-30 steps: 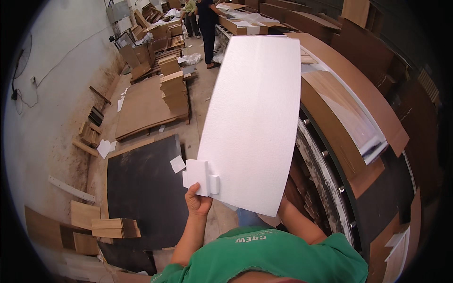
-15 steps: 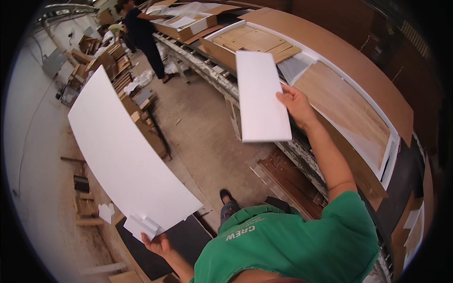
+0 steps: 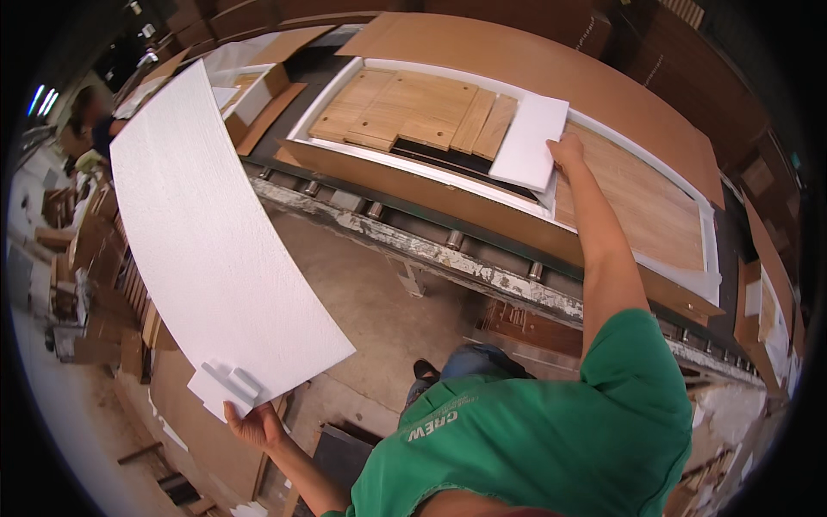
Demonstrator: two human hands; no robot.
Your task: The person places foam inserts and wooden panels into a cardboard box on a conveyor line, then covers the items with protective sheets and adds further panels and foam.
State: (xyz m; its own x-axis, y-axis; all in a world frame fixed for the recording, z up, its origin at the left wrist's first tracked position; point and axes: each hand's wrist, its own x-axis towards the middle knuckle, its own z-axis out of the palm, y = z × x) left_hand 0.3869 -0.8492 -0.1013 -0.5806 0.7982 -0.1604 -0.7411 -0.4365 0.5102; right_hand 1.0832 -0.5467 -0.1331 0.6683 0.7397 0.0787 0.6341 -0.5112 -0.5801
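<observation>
1. Far left: the left hand (image 3: 254, 424) is held low and out to the person's side, fingers (image 3: 234, 415) curled up around the near short edge of a long, white, rough-surfaced foam sheet (image 3: 211, 241). Pinched against that same edge is a small white foam block with raised ridges (image 3: 226, 383). The fingers are closed on both pieces; the thumb side is hidden beneath the sheet.
2. The long sheet rises away from the hand, up and leftwards, and bows along its length. It looks very light and only half stiff. Held at one end it flexes, so it would probably snap or crease if swung hard or caught by a draught; a grip nearer the middle of a long edge would steady it better.
3. Centre: below lies a grey roller conveyor frame with flaking paint (image 3: 448, 250), serving as the worktop, and on it an open, shallow brown cardboard carton with a white foam rim (image 3: 379, 164) holding flat light-wood panels (image 3: 413, 108).
4. Right: the right hand (image 3: 566, 155) is stretched out at arm's length over the carton. Its fingers rest on the lower right corner of a smaller white rectangular foam pad (image 3: 530, 138), which lies tilted across the wood panels. Whether they clasp the pad or merely press on it I cannot tell.
5. This pad too looks light, crumbly at the edges and easily dented, so a flat-handed hold suits it.
</observation>
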